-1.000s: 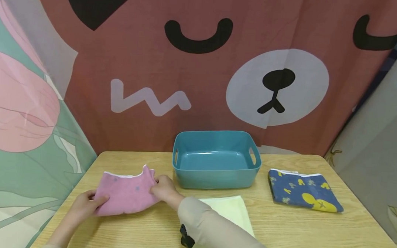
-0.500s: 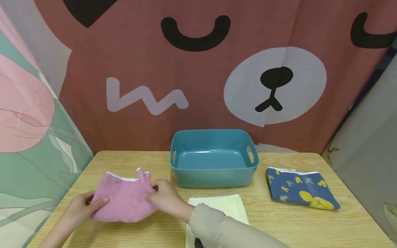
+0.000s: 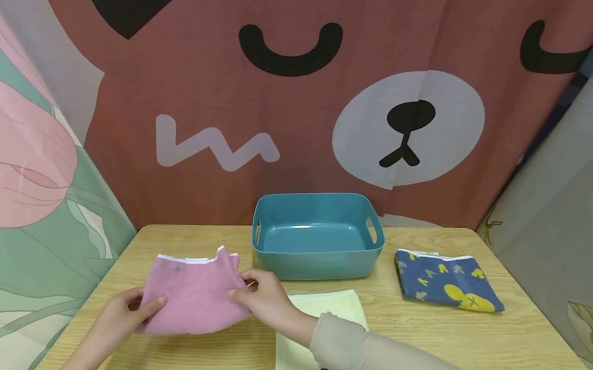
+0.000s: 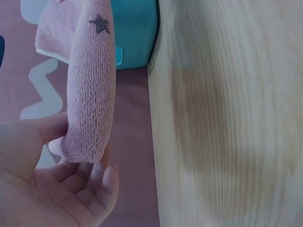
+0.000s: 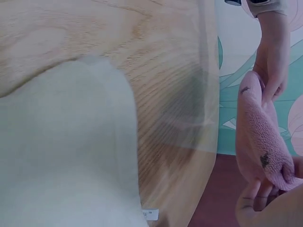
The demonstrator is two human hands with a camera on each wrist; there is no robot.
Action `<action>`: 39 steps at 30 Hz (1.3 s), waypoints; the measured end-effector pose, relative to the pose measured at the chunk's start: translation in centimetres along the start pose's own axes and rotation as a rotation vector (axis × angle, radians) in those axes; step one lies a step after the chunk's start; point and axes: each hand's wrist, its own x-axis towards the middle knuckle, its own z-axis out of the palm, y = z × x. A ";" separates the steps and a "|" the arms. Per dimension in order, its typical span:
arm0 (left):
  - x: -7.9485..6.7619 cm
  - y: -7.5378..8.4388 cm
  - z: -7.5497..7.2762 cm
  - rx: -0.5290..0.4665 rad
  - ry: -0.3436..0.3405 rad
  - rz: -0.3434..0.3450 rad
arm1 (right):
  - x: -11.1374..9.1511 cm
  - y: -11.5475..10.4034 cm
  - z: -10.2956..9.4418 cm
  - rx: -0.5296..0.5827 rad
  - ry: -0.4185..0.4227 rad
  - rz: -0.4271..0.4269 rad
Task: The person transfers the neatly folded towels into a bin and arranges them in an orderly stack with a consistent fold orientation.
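Note:
A folded pink towel (image 3: 194, 293) with white edging is held up between both hands over the left part of the table. My left hand (image 3: 116, 320) pinches its left end, thumb on the near face. At its right end, my right hand (image 3: 271, 305) grips the cloth between thumb and fingers. A dark star (image 4: 100, 23) shows on the towel in the left wrist view, with its folded edge hanging between thumb and fingers. In the right wrist view the pink towel (image 5: 260, 132) sags between the two hands, its lower end bunched.
A teal basin (image 3: 318, 263) with handle holes stands at the back middle of the wooden table (image 3: 418, 345). A pale yellow towel (image 3: 296, 345) lies in front of it, partly under my right sleeve. To the right lies a folded blue towel (image 3: 446, 282) with yellow figures.
The pink towel's right end has come up and a little to the right with my right hand, and the cloth looks flatter than half a second ago. The other towels stay put.

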 end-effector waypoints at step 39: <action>-2.4 6.7 3.7 -0.253 -0.069 0.089 | -4.5 0.0 -9.2 -0.171 -0.020 0.023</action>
